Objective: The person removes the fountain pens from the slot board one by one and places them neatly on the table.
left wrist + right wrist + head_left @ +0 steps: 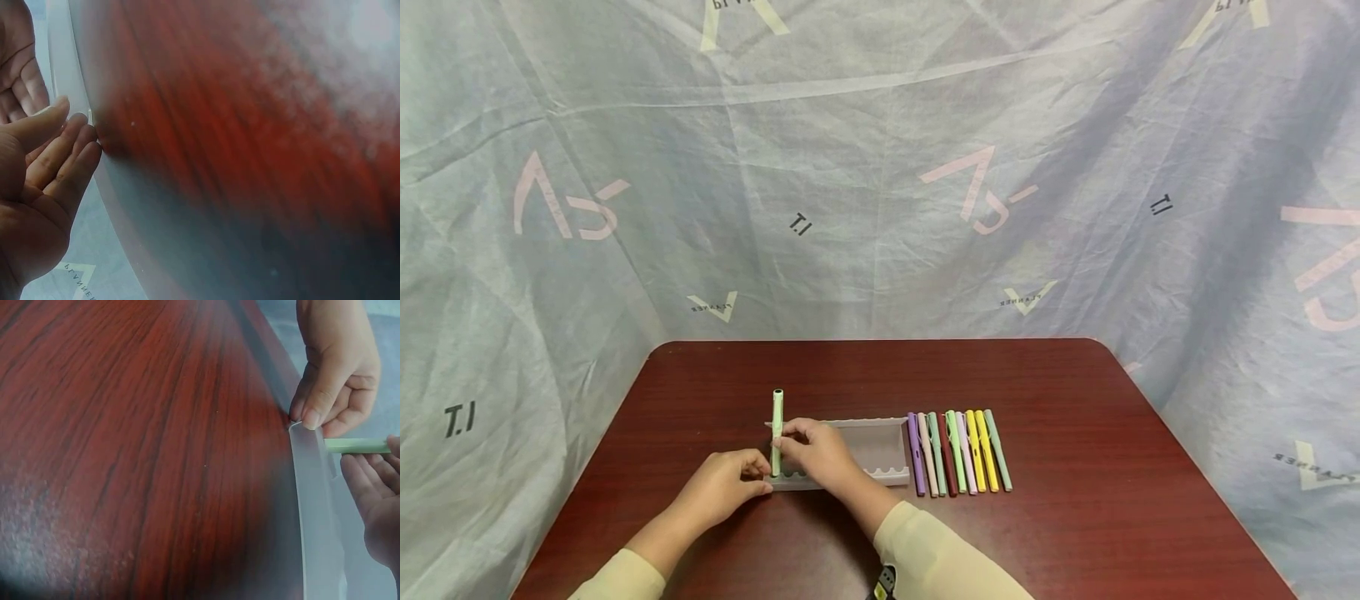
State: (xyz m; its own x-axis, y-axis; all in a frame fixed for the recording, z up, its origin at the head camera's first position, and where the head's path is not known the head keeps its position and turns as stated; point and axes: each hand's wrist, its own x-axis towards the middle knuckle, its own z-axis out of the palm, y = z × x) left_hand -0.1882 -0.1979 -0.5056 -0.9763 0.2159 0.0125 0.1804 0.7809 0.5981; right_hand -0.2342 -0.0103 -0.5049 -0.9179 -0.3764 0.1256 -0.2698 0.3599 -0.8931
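Observation:
My right hand (816,450) pinches a light green pen (777,425) between thumb and fingers. The pen stands nearly upright over the left end of a pale translucent tray (880,446) with scalloped long edges. Its lower end is at the tray's front edge. At the tray's front left corner is my left hand (722,483), thumb and fingers gripping that corner. In the right wrist view, the left thumb lies on the front wall of the tray (315,519), close beside the pen (356,445).
To the right of the tray, several capped pens (955,452) lie side by side in a row: purple, pink, green, dark red, lilac, yellow and grey-green. Everything sits on a dark red wood-grain table (1075,517). Pale printed cloth (880,275) hangs behind and at both sides.

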